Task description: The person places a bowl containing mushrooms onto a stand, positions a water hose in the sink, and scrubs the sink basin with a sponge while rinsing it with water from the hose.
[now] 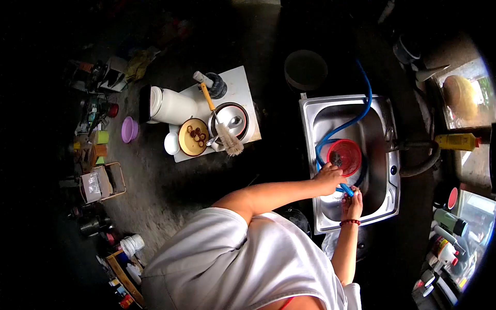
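In the steel sink (380, 201), a red bowl (351, 155) sits with something dark and small at its left side. A blue hose (341, 126) comes over the sink's far edge, curls round the bowl and ends near my hands. My left hand (330, 178) is at the bowl's near rim, its fingers bent around something dark that is too small to name. My right hand (352, 205), with a red bead bracelet at the wrist, pinches the blue hose end just below and right of my left hand.
A white table (235, 82) at the left holds a cream container (175, 106), a yellow plate (187, 142), a pan and a brush (228, 139). The faucet (413, 147) reaches over the sink's right edge. Bottles (449, 222) stand by the window.
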### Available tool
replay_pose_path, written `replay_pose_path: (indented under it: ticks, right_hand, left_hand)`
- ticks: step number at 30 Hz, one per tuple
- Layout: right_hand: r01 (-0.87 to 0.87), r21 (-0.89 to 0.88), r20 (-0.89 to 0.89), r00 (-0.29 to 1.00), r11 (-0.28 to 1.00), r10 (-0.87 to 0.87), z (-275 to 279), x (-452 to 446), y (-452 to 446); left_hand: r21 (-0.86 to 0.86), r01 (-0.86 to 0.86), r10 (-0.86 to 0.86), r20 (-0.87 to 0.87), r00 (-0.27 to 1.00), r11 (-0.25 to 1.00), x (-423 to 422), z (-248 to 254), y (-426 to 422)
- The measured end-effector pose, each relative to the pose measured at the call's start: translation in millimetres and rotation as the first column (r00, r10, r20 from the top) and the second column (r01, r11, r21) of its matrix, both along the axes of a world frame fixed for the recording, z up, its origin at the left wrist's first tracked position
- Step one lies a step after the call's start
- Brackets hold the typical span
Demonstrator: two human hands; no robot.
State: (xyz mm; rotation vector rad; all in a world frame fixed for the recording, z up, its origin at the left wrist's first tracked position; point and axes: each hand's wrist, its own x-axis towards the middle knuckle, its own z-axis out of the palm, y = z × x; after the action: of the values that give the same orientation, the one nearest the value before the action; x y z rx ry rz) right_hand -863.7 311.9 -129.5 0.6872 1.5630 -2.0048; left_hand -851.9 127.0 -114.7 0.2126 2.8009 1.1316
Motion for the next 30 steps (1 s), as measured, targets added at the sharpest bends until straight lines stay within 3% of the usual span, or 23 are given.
replay_pose_path:
  ticks: [2, 3, 5, 8, 9, 10, 12, 13, 14, 16, 17, 18, 20, 21, 22, 26, 30]
  right_hand:
    - [0.129, -0.034, 0.07, 0.99, 0.991, -0.126, -9.9, 0.4, 7.5]
    - [0.059, -0.03, 0.017, 0.998, 0.998, -0.059, -27.4, 1.5, 21.3]
    - [0.143, -0.032, -0.023, 0.989, 0.989, -0.144, -1.6, 4.7, 3.9]
    - [0.0, 0.183, 0.072, 0.997, 0.983, -0.013, 0.7, 3.3, 3.3]
    - [-0.074, 0.362, -0.073, 0.992, 0.929, 0.108, -24.4, 4.6, 10.6]
    - [-0.051, 0.279, -0.13, 0.987, 0.959, 0.091, -17.6, 4.5, 6.0]
    - [-0.112, 0.552, -0.164, 0.957, 0.826, 0.24, -19.5, 2.6, 7.7]
    - [-0.138, 0.544, -0.138, 0.958, 0.828, 0.251, -13.0, 1.6, 9.1]
    - [-0.176, 0.688, -0.123, 0.928, 0.704, 0.351, -5.9, 0.8, 12.3]
    - [-0.187, 0.765, -0.135, 0.889, 0.616, 0.438, 31.1, 0.9, 7.0]
    - [-0.253, 0.733, -0.109, 0.873, 0.631, 0.476, 32.2, -0.5, 12.1]
    - [-0.224, 0.67, -0.203, 0.862, 0.708, 0.465, 14.1, 1.2, 17.2]
    - [-0.031, 0.698, -0.492, 0.705, 0.715, 0.511, -11.6, 6.1, 25.6]
    - [-0.083, 0.72, -0.404, 0.757, 0.689, 0.514, -13.3, 9.6, 28.6]
    - [-0.047, 0.782, -0.402, 0.725, 0.622, 0.56, 2.5, 10.2, 25.9]
    - [-0.013, 0.728, -0.467, 0.723, 0.685, 0.509, 4.1, 23.3, 15.8]
    - [-0.187, 0.742, -0.391, 0.66, 0.644, 0.642, 16.5, 35.9, 11.7]
  left_hand:
    - [0.017, -0.004, 0.004, -0.018, 1.0, 1.0, 2.4, -1.0, -1.6]
    - [0.012, 0.028, -0.027, -0.061, 0.998, 1.0, 4.1, 0.2, -6.1]
    - [0.004, 0.063, -0.063, 0.063, 0.996, 0.998, 2.9, -1.9, -7.8]
    - [-0.032, 0.108, -0.106, 0.034, 0.994, 0.994, 4.3, 2.0, -11.4]
    - [-0.037, 0.115, -0.115, 0.012, 0.993, 0.993, 4.7, 0.3, -11.5]
    - [-0.046, 0.119, -0.119, 0.014, 0.993, 0.992, 5.0, 4.4, -12.2]
    - [-0.064, 0.133, -0.133, 0.002, 0.991, 0.989, 3.6, -1.0, -13.6]
    - [-0.055, 0.137, -0.137, 0.01, 0.991, 0.989, 1.8, -4.0, -14.7]
    - [-0.05, 0.137, -0.136, 0.019, 0.991, 0.989, 1.1, -6.7, -15.2]
    - [-0.062, 0.137, -0.134, 0.042, 0.99, 0.989, -2.9, -7.2, -16.1]
    - [-0.075, 0.133, -0.128, 0.065, 0.99, 0.988, -4.6, -8.1, -15.5]
    - [-0.089, 0.125, -0.117, 0.086, 0.989, 0.988, -7.3, -7.9, -15.0]
    - [-0.075, 0.137, -0.13, 0.093, 0.987, 0.988, -12.5, -4.1, -12.0]
    - [-0.05, 0.122, -0.115, 0.119, 0.986, 0.991, -16.3, -2.6, -10.7]
    - [-0.026, 0.112, -0.107, 0.143, 0.984, 0.993, -21.5, -1.5, -8.7]
    - [-0.037, 0.123, -0.117, 0.137, 0.984, 0.992, -25.0, -4.7, -0.3]
    - [-0.108, 0.273, -0.252, 0.179, 0.951, 0.956, -21.6, -23.7, 5.9]
